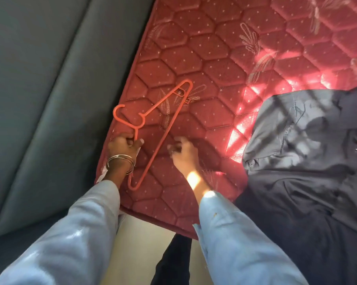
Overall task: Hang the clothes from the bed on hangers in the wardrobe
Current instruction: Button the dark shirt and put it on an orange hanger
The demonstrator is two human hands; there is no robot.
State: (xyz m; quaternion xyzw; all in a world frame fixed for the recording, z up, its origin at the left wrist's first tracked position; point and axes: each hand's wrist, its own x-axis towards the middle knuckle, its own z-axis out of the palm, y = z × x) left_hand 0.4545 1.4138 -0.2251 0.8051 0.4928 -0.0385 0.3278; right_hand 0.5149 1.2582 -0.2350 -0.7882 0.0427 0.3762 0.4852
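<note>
Sleeves: two pale blue sleeves point(235, 243) enter from the lower edge, nearest the viewer, and reach toward the bed.
Left hand point(122, 146): fingers curled tightly round one arm of the hanger just below its neck; metal bangles point(120, 162) circle the wrist.
Hanger point(161, 128): orange plastic, held over the mattress near its left edge, hook pointing away from the mattress; its long bar runs between the two hands.
Right hand point(182, 152): just beside the hanger's long bar, fingers loosely curled, holding nothing; whether the fingertips touch the mattress cannot be told.
Mattress point(214, 58): red, quilted in hexagons, with patches of sunlight right of the hanger.
Dark garment point(307, 151): crumpled on the mattress, well right of the hanger and apart from both hands.
</note>
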